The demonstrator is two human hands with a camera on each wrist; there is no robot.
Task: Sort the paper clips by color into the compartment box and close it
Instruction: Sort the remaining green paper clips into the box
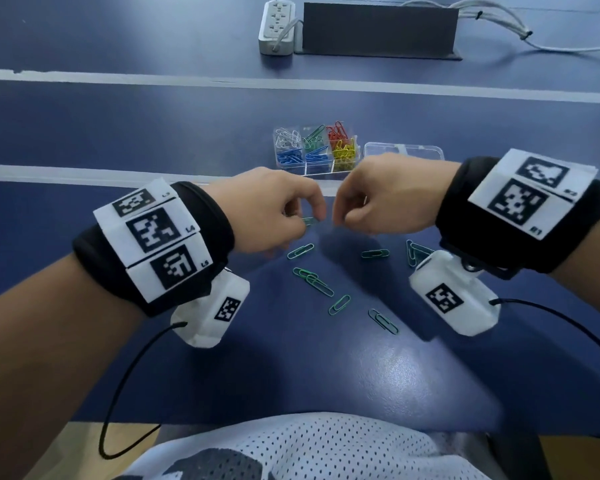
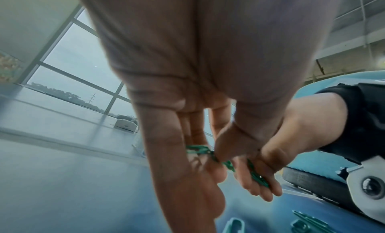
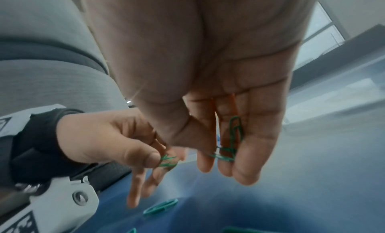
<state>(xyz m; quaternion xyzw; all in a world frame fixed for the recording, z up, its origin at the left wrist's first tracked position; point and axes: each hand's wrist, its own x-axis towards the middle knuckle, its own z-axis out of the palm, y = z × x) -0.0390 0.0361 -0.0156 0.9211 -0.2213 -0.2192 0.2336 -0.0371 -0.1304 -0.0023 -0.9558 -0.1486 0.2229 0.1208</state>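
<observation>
Overhead, head view: wristbands carry black-and-white coded tags with small printed codes, L4 and L5 legible on the left band; the right band's print is too blurred to read. Compartment box [image 1: 317, 149] lies open on the blue table [image 1: 153, 133], lid [image 1: 404, 150] flat at its right; white, green, red, blue and yellow clips are sorted inside. Left hand [image 1: 274, 211] and right hand [image 1: 383, 197] meet just in front of the box, fingers curled; one green clip [image 1: 309, 221] shows at the left fingertips. Loose green clips [image 1: 317, 284] lie on the table nearer the person than the box. Power strip [image 1: 278, 27] sits well beyond the box.

Left wrist view: left thumb and fingers [image 2: 220, 154] pinch a bunch of green clips [image 2: 200, 150]; more green clips lie in the right hand's fingers [image 2: 256, 179].

Right wrist view, unseen from the head: a green clip [image 3: 236, 129] lies along the right hand's [image 3: 218, 104] fingers, others pinched under its thumb; the left thumb [image 3: 145, 157] pinches green clips [image 3: 167, 160].
</observation>
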